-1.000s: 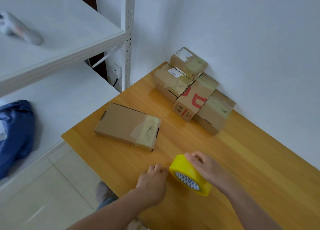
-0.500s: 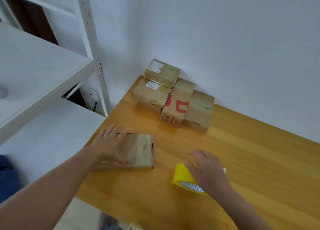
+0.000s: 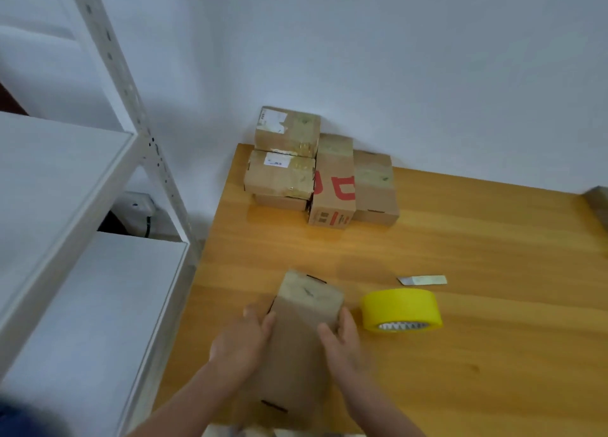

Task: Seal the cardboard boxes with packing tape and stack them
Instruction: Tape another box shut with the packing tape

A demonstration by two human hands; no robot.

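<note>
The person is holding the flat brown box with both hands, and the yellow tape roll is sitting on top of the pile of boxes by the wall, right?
Not quite. The head view shows the yellow tape roll lying on the wooden table, just right of the flat brown box, not on the pile of boxes by the wall. The rest is right: the left hand and the right hand grip the box's two sides.

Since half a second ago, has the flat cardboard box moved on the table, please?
Yes. The flat cardboard box has turned end-on to the stacked boxes and come nearer the yellow tape roll, with the left hand and right hand gripping its sides.
</note>
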